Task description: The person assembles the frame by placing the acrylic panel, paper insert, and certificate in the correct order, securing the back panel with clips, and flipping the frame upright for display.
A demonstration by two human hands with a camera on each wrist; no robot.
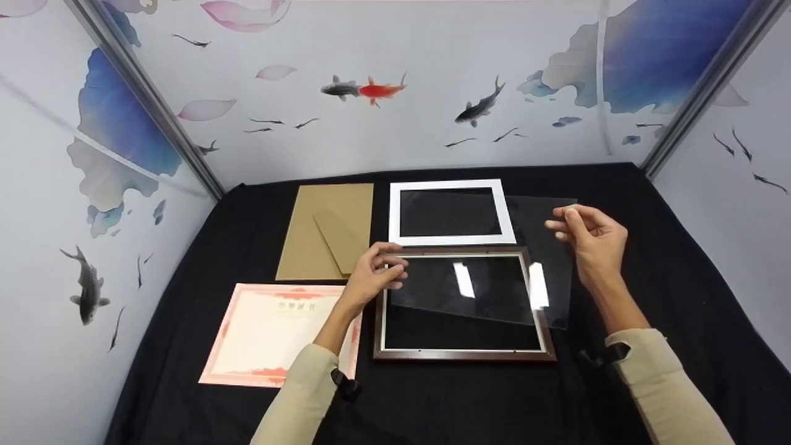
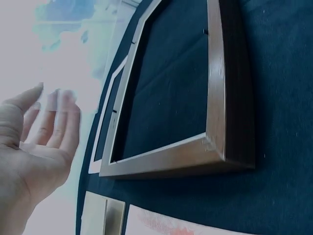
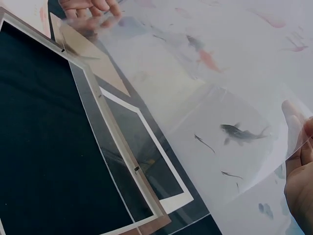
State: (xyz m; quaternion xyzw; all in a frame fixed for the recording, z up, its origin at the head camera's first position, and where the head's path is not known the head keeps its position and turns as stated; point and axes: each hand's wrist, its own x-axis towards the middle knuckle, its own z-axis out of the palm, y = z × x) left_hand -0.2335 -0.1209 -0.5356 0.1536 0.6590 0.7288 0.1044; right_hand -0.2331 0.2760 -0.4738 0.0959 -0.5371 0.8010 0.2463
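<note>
A black-covered desk point(image 1: 457, 402) bears a brown frame point(image 1: 463, 355) lying flat. Above it, tilted, hangs a clear sheet point(image 1: 488, 272), overlapping the frame's right side. A red-bordered certificate point(image 1: 278, 337) lies left of the frame, a tan board point(image 1: 309, 241) beyond it, and a white mat point(image 1: 453, 240) behind the frame. The hands hold the sheet: left hand point(image 1: 374, 272) fingertips at one edge, right hand point(image 1: 598, 238) pinching the opposite side.

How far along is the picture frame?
Just starting, it seems. Done: the frame lies open, its back off. In hand: the clear sheet, pinched by the right hand, left hand at its other edge. Probably remaining: the white mat, certificate and brown board, which lie outside the frame.
</note>
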